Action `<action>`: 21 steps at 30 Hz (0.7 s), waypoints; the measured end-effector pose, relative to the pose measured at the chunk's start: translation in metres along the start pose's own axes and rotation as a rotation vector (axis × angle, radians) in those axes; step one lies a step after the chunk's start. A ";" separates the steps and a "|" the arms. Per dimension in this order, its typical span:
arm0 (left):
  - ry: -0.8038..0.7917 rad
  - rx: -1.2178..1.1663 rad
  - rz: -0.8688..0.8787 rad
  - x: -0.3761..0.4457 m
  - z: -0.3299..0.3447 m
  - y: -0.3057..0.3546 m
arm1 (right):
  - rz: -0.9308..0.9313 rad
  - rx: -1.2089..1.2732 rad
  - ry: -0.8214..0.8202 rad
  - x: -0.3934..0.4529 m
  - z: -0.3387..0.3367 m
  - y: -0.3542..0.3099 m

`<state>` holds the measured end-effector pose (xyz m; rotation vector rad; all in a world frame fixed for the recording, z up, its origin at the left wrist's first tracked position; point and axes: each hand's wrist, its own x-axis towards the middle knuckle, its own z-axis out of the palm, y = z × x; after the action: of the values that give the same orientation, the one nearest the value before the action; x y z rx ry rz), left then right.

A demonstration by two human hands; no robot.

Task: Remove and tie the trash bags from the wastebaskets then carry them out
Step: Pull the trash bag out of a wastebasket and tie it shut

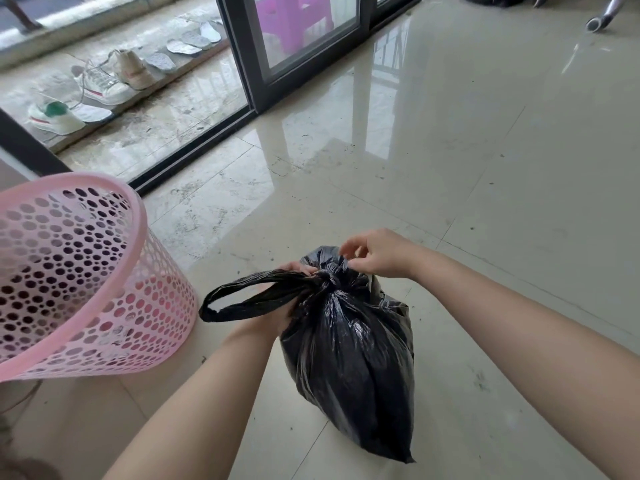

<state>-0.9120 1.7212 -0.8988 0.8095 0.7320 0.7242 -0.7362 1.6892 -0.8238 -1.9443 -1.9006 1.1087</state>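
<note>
Your surroundings: glossy beige tiled floor [485, 168]; dark-framed sliding glass door [298, 46]; beyond it, white sneakers [104, 84] and grey insoles [188, 43] ranged along a stone ledge [156, 98].

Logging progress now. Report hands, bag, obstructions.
Left hand grips handle loop, right hand pinches knot. Trash bag out, on floor. Pink basket beside it.
</note>
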 end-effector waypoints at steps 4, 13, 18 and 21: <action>0.002 0.018 0.077 -0.001 -0.001 0.000 | -0.012 0.019 -0.157 0.007 0.014 -0.006; 0.131 0.199 -0.059 -0.011 0.026 0.028 | 0.039 0.008 -0.109 0.005 0.014 0.008; 0.377 -0.149 -0.023 -0.006 0.027 0.040 | -0.054 -0.072 -0.078 0.001 0.017 0.008; 0.488 -0.081 -0.102 -0.012 0.014 0.036 | -0.072 -0.125 -0.098 -0.002 0.019 0.010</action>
<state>-0.9176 1.7243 -0.8590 0.5182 1.1641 0.8644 -0.7406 1.6792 -0.8428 -1.9002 -2.1212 1.1086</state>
